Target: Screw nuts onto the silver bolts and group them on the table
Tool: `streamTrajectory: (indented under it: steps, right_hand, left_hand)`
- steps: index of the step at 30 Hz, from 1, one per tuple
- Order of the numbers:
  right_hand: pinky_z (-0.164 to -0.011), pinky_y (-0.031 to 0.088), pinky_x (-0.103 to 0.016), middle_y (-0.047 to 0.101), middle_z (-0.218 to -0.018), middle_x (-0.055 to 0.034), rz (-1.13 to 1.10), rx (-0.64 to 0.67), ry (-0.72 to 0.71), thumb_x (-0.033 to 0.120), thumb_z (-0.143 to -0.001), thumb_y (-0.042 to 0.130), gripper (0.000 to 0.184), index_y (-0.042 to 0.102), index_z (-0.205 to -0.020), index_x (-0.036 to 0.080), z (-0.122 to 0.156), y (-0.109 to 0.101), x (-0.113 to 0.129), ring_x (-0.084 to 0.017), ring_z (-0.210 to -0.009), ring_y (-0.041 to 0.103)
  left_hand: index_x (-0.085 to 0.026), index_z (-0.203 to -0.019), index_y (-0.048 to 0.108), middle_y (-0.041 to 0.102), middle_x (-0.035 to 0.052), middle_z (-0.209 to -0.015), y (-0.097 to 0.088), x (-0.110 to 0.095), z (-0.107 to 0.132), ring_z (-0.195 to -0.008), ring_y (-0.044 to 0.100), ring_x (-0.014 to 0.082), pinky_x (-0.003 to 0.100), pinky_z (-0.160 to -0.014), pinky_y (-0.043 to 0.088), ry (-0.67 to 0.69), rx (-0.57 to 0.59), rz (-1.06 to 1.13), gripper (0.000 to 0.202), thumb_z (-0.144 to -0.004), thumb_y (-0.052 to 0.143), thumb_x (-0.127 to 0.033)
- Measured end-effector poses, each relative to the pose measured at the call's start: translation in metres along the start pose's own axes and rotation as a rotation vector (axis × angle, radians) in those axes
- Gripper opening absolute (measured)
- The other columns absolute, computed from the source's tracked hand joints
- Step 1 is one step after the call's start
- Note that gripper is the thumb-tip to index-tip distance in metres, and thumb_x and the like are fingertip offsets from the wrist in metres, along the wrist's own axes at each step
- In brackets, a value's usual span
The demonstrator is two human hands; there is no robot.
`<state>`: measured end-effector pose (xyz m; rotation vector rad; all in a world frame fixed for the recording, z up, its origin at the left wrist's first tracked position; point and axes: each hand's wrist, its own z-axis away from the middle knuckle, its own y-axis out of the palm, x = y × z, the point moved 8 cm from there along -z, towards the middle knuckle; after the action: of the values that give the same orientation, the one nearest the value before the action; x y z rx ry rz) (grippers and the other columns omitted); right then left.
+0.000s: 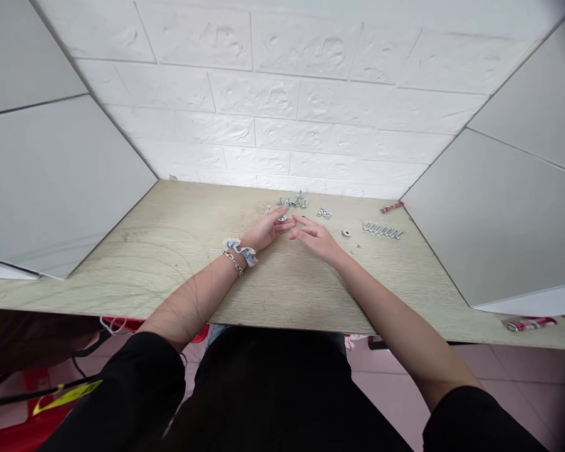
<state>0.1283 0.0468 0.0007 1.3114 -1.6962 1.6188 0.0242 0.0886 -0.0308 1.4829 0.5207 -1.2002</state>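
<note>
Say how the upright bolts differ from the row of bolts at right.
The upright bolts stand shafts up; the row of bolts lies flat.
The upright bolts are loosely bunched; the row of bolts is neatly aligned.
The upright bolts have wide discs at their bases; the row of bolts shows none.
Both are silvery and on the tabletop.

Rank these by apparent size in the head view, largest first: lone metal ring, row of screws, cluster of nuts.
1. Row of screws
2. Cluster of nuts
3. Lone metal ring
</note>
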Motion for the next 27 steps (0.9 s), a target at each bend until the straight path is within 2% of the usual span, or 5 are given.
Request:
streamTrajectory:
  steps: [4, 9, 12, 19, 27]
  right_hand:
    - [-0.100, 0.033, -0.040, 0.048, -0.128, -0.0053, -0.123, -0.095, 0.040, 0.032, -0.081, 0.051, 0.024, 0.065, -0.097, 0.021, -0.002, -0.004, -0.007, -0.020, -0.121, 0.041]
    - [-0.104, 0.027, -0.041, 0.020, -0.144, -0.0079, 0.065, 0.008, 0.020, 0.034, -0.076, 0.059, 0.055, 0.045, -0.128, 0.021, 0.000, 0.009, -0.006, -0.024, -0.132, 0.019]
    - [-0.107, 0.019, -0.046, 0.018, -0.145, -0.0079, 0.165, 0.042, -0.015, 0.037, -0.077, 0.058, 0.055, 0.044, -0.129, 0.021, 0.001, 0.012, -0.003, -0.026, -0.133, 0.016]
    - [-0.104, 0.026, -0.047, 0.031, -0.140, -0.0050, 0.176, -0.010, -0.049, 0.036, -0.080, 0.056, 0.034, 0.060, -0.112, 0.026, -0.001, 0.000, -0.004, -0.025, -0.129, 0.026]
    - [-0.083, 0.044, -0.031, 0.062, -0.096, -0.0029, 0.200, -0.133, -0.122, 0.015, -0.072, 0.056, 0.021, 0.068, -0.089, 0.021, -0.003, -0.005, -0.004, -0.016, -0.090, 0.056]
  left_hand:
    - [-0.015, -0.119, 0.045, 0.062, 0.0076, -0.098, 0.011, 0.004, 0.004, -0.082, 0.062, 0.0121, 0.026, -0.082, 0.048, -0.042, 0.122, -0.078, 0.042, -0.080, 0.058, -0.025]
    - [-0.014, -0.108, 0.054, 0.061, 0.0099, -0.103, 0.042, 0.017, 0.016, -0.091, 0.061, 0.0146, 0.025, -0.080, 0.047, -0.084, 0.413, -0.089, 0.028, -0.082, 0.055, -0.024]
    - [-0.015, -0.115, 0.049, 0.063, 0.0100, -0.098, 0.039, 0.019, 0.014, -0.085, 0.062, 0.0150, 0.025, -0.076, 0.048, -0.088, 0.366, -0.055, 0.034, -0.082, 0.054, -0.024]
    - [-0.017, -0.134, 0.028, 0.065, 0.0075, -0.093, 0.022, 0.014, 0.010, -0.079, 0.063, 0.0136, 0.026, -0.076, 0.049, -0.083, 0.162, -0.088, 0.061, -0.081, 0.056, -0.026]
    - [-0.019, -0.139, 0.022, 0.065, 0.0015, -0.070, 0.024, 0.007, 0.015, -0.052, 0.059, 0.0156, 0.028, -0.060, 0.045, 0.073, 0.113, -0.751, 0.075, -0.077, 0.057, -0.044]
